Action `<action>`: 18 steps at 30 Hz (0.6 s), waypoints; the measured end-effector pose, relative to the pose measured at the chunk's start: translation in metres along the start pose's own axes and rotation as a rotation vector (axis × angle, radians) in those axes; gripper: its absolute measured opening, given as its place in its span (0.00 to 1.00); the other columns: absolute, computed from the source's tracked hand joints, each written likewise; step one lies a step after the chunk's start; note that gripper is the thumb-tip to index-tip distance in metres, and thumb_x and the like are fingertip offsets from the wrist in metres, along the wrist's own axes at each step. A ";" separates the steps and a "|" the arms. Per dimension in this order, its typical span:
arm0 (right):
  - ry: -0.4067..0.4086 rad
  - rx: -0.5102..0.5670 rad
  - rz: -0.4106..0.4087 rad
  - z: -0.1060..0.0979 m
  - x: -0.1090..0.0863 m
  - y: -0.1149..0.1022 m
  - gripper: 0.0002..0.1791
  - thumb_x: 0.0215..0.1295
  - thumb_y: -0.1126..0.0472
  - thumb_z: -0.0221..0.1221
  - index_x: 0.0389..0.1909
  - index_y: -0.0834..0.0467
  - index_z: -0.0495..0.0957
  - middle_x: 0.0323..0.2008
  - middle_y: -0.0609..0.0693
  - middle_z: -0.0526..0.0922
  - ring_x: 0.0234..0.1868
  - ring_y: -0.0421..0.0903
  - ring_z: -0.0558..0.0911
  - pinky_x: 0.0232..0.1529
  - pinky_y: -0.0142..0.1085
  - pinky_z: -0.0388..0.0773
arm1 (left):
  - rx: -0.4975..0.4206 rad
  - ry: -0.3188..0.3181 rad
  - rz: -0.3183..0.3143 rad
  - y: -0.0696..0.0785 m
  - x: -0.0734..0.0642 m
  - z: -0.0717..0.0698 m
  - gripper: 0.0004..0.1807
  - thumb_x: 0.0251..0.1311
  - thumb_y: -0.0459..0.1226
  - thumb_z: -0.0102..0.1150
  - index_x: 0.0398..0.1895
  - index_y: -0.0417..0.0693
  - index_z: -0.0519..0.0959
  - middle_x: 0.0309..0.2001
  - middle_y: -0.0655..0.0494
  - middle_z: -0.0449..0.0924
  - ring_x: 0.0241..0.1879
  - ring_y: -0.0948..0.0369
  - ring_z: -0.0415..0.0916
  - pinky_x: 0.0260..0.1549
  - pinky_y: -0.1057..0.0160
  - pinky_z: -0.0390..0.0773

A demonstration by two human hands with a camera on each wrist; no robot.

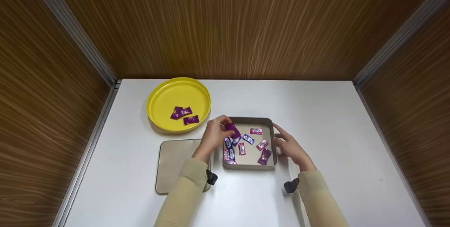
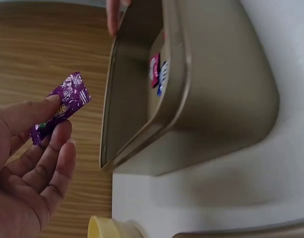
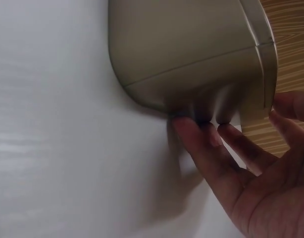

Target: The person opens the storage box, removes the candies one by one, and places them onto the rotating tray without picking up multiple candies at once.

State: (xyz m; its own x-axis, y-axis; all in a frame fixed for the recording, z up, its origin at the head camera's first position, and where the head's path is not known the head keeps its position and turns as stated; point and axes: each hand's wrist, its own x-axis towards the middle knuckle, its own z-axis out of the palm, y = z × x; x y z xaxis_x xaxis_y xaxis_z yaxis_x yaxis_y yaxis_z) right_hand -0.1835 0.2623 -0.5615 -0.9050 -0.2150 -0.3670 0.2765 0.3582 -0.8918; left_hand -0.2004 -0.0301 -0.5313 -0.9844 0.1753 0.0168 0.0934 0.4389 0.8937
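Note:
In the head view my left hand (image 1: 212, 135) pinches a purple wrapped candy (image 1: 232, 131) over the left side of an open metal tin (image 1: 250, 167). The left wrist view shows this candy (image 2: 60, 106) between thumb and fingertips, above the tin's rim (image 2: 137, 146). Inside the tin lie several small pink and blue wrapped candies (image 1: 248, 139) and another purple candy (image 1: 264, 156). My right hand (image 1: 293, 149) rests its fingertips against the tin's right outer wall. In the right wrist view those fingers (image 3: 206, 153) touch the wall low down and near the rim.
A round yellow tray (image 1: 168, 95) at the back left holds 3 purple candies (image 1: 191, 120). The flat tin lid (image 1: 175, 163) lies left of the tin, partly under my left forearm. Wood-grain panels (image 1: 225, 26) enclose the white table (image 1: 316, 114) at the back and sides.

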 end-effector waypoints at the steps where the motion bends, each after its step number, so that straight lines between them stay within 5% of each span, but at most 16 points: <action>1: -0.004 -0.007 -0.001 0.000 -0.003 -0.004 0.35 0.74 0.64 0.46 0.78 0.48 0.48 0.69 0.70 0.58 0.61 0.71 0.71 0.46 0.58 0.79 | -0.024 0.024 -0.003 -0.002 0.001 -0.003 0.14 0.52 0.27 0.70 0.42 0.41 0.79 0.38 0.50 0.81 0.34 0.58 0.79 0.35 0.64 0.81; 6: 0.004 -0.016 -0.003 -0.001 0.002 0.004 0.35 0.73 0.63 0.47 0.78 0.47 0.48 0.70 0.70 0.58 0.61 0.71 0.70 0.46 0.59 0.79 | -0.101 0.126 0.004 -0.012 0.002 -0.019 0.14 0.49 0.26 0.72 0.39 0.38 0.80 0.35 0.47 0.82 0.31 0.57 0.79 0.33 0.63 0.81; 18: 0.049 -0.053 -0.016 0.001 0.010 0.019 0.33 0.74 0.60 0.47 0.77 0.41 0.52 0.68 0.66 0.63 0.61 0.68 0.71 0.44 0.57 0.80 | -0.109 0.297 -0.080 -0.035 -0.001 -0.050 0.15 0.49 0.27 0.73 0.40 0.36 0.82 0.37 0.45 0.84 0.35 0.54 0.81 0.37 0.60 0.82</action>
State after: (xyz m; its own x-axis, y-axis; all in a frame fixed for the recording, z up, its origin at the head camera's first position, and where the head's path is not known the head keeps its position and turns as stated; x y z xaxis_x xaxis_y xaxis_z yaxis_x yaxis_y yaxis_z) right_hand -0.1868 0.2663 -0.5825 -0.9242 -0.1772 -0.3384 0.2455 0.4033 -0.8816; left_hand -0.2101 -0.0899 -0.5404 -0.9899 -0.1281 0.0601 0.0129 0.3412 0.9399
